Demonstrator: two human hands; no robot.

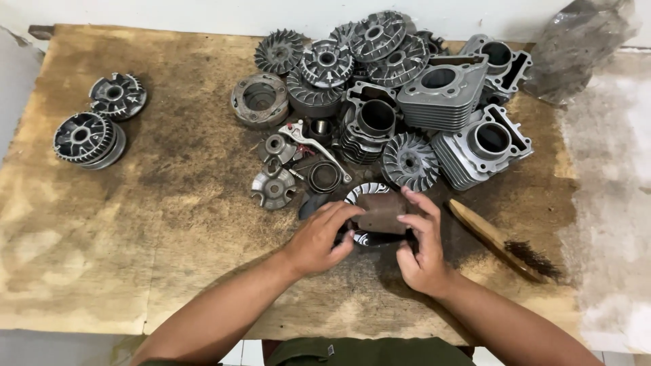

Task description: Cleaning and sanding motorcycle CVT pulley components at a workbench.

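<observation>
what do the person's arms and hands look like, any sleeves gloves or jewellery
Both forearms are bare from the lower edge of the head view to the fingertips: no sleeves in sight. The left hand and right hand wear no gloves, and no ring, watch or bracelet shows on either. Fingernails are short. Dark olive-green cloth shows between the arms at the bottom edge.

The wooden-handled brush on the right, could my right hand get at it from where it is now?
Probably yes. The brush lies in the open just beside the right hand, nothing between them, though that hand would first have to release the brown piece.
</observation>
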